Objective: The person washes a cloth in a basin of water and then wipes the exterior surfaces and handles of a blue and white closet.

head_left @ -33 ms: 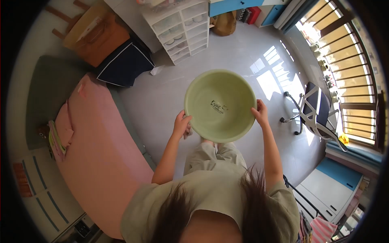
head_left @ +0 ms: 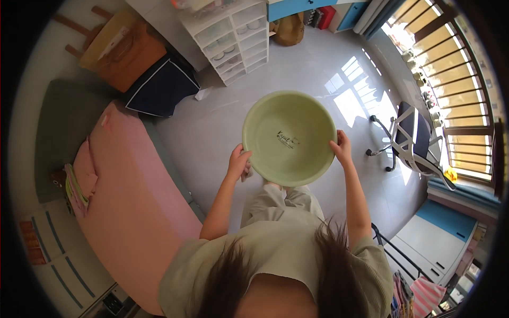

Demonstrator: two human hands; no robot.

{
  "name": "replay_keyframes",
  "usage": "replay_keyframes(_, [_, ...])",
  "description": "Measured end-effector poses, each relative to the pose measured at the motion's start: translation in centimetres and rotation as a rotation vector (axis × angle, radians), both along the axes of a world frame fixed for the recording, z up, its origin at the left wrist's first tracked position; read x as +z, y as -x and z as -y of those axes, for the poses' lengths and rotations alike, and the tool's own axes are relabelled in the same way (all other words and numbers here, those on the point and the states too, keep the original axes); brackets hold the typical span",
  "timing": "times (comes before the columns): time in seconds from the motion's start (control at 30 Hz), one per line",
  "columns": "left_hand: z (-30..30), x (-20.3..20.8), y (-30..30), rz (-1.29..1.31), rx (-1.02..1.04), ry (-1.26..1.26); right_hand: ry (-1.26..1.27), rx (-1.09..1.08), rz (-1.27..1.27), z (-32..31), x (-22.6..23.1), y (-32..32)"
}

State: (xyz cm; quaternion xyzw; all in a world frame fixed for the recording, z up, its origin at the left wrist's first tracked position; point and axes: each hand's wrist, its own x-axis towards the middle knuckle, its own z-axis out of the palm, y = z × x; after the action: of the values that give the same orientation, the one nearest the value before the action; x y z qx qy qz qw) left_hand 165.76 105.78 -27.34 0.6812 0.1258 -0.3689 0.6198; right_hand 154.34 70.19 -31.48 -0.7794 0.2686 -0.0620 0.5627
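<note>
Holding a round pale-green plastic basin (head_left: 289, 124) out in front of me, opening facing up, above the glossy grey floor (head_left: 212, 132). Left hand (head_left: 240, 161) is closed on the rim's left side, thumb over the edge and fingers curled outside; right hand (head_left: 341, 147) grips the opposite side, thumb over the edge too. There's dark print (head_left: 287, 140) on the bottom. A pink-covered bed (head_left: 143, 196) is on my left, a wheeled office chair (head_left: 414, 135) off right.
</note>
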Motion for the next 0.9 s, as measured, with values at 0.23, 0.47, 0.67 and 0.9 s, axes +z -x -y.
replay_keyframes(0.23, [4.7, 3.0, 2.7, 0.069, -0.311, -0.012, -0.029, -0.358, 0.127, -1.0, 3.2, 12.2])
replay_keyframes(0.47, [10.9, 5.3, 8.4, 0.053, -0.500, 0.041, -0.015, -0.605, 0.125, -0.6, 4.3, 23.7])
replay_keyframes(0.67, [16.9, 5.7, 14.0, -0.018, -0.633, 0.059, 0.022, -0.798, 0.151, 0.8, 4.6, 32.8])
replay_keyframes(0.9, [23.0, 6.8, 23.1, 0.007, -0.678, 0.063, 0.052, -0.928, 0.170, 3.3, 6.0, 43.5])
